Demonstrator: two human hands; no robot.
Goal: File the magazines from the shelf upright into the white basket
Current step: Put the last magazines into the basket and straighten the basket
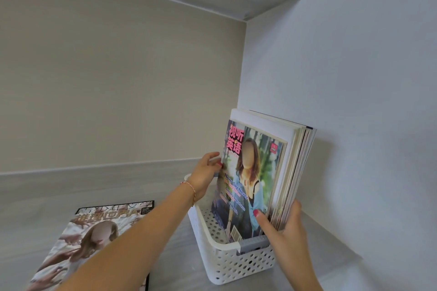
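Magazines are the job, and one (92,243) lies flat on the shelf (35,196) at far left, face up, well apart from the basket; judging by that, it is not yet filed and the task is partly done. Across it runs the left forearm, reaching right to the basket (227,264), a white perforated one with a grey handle (254,242), standing on the shelf close to the side wall (354,78). The left hand (204,178) pinches the left edge of the front magazine (250,179), fingers curled round it, probably to steady it and keep it from flopping toward the open half of the basket. That magazine stands upright in the basket, cover toward the camera. Behind it, a stack (293,168) of more magazines stands upright too, leaning slightly toward the wall. The right hand (283,227) grips the lower near edges of the bundle, thumb on the front cover and fingers round the back, seemingly squeezing the pack together so it stays vertical while it settles.
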